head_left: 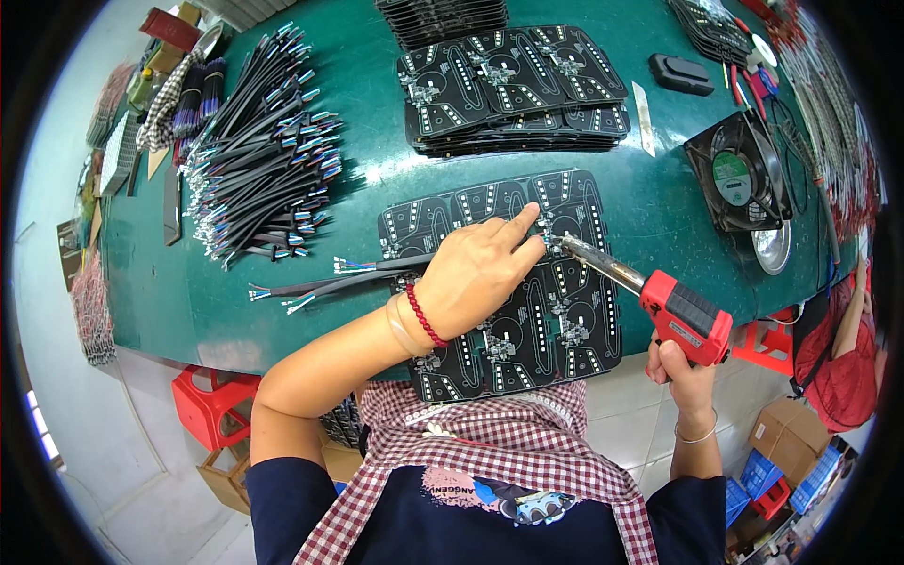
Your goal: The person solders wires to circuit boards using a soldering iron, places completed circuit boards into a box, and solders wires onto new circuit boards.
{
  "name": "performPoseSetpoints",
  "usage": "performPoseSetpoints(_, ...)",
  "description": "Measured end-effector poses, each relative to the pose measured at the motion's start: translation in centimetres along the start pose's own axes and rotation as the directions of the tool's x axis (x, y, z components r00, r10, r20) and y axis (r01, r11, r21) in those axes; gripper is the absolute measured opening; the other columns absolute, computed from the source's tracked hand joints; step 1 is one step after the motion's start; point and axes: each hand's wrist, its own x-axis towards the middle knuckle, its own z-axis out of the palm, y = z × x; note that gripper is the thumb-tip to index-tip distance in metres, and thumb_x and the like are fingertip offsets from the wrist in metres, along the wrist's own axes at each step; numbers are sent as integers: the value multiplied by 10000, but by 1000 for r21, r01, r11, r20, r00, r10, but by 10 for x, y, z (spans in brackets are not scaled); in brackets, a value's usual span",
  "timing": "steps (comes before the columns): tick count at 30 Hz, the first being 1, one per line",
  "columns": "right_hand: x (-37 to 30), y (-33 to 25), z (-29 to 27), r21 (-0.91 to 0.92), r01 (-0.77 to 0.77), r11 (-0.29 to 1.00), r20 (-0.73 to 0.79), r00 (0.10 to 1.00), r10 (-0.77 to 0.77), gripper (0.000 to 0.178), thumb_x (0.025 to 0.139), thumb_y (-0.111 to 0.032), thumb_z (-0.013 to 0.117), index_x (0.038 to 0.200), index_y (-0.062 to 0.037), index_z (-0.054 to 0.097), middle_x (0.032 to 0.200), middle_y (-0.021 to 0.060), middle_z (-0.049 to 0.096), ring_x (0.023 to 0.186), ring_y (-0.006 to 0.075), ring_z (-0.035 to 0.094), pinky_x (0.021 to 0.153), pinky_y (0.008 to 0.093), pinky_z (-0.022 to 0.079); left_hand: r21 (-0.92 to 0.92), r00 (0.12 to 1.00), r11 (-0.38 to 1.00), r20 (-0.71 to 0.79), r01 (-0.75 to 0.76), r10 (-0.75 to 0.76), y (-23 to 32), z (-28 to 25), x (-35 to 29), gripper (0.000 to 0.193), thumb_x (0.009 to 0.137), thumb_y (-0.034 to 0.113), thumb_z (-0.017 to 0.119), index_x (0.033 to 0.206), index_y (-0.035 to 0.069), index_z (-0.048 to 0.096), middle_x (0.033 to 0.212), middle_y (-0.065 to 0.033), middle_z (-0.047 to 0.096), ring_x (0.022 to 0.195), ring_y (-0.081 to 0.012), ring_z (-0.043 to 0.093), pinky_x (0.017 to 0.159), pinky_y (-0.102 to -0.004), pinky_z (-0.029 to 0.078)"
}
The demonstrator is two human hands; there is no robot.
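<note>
A black circuit board panel [517, 369] with white markings lies in front of me at the table's near edge. My left hand [482, 270] rests over its middle, the index finger stretched along the board. Black cables [363, 280] with bared coloured wire ends run from the left under this hand, and its thumb side pinches a wire end by the board. In my right hand [685, 377] is a red and black soldering gun [686, 318], fingers wrapped round its handle. The gun's metal tip meets the board right beside my left fingertips; the exact joint is too small to make out.
Stacked circuit board panels [513, 85] stand behind the work. At left lies a big heap of black cables [268, 155]. A fan [737, 172] and a metal dish [772, 247] sit at right, near a black case [680, 73]. Red stools [209, 407] stand below the green table [217, 315].
</note>
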Motion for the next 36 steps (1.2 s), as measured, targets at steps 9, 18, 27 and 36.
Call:
performPoseSetpoints(9, 0, 3, -1, -10, 39, 999, 2, 999, -39, 340, 947, -218, 649, 1147, 50, 588, 623, 63, 561, 468, 96, 485, 441, 253, 428, -5, 1000, 1000, 14, 20, -20, 2, -1, 0, 247, 766, 40, 645, 1013, 34, 639, 1324, -179, 615, 847, -241, 662, 752, -360, 565)
performPoseSetpoints(18, 1, -4, -6, -1, 4, 1000, -11, 1000, -4, 399, 934, -247, 674, 1159, 73, 592, 619, 73, 566, 459, 103, 475, 437, 251, 404, -12, 999, 999, 17, 37, -37, 2, -1, -1, 286, 758, 21, 658, 1043, 44, 659, 1317, -166, 629, 827, -243, 662, 748, -364, 565)
performPoseSetpoints(27, 5, -7, -7, 10, -6, 1000, 4, 1000, 6, 308, 937, -228, 647, 1066, 45, 586, 607, 77, 562, 440, 107, 467, 414, 255, 389, -16, 1000, 1000, -15, 21, -22, -1, 3, -1, 178, 769, 79, 634, 938, 40, 590, 1308, -201, 629, 806, -219, 667, 705, -355, 571)
performPoseSetpoints(36, 7, -5, -6, 6, -30, 1000, 16, 999, 30, 288, 933, -212, 641, 1063, 39, 581, 622, 78, 567, 457, 110, 482, 434, 260, 411, -30, 999, 998, -7, 47, -47, 1, 0, -1, 231, 776, 25, 676, 1004, 64, 673, 1293, -170, 654, 790, -252, 689, 710, -364, 569)
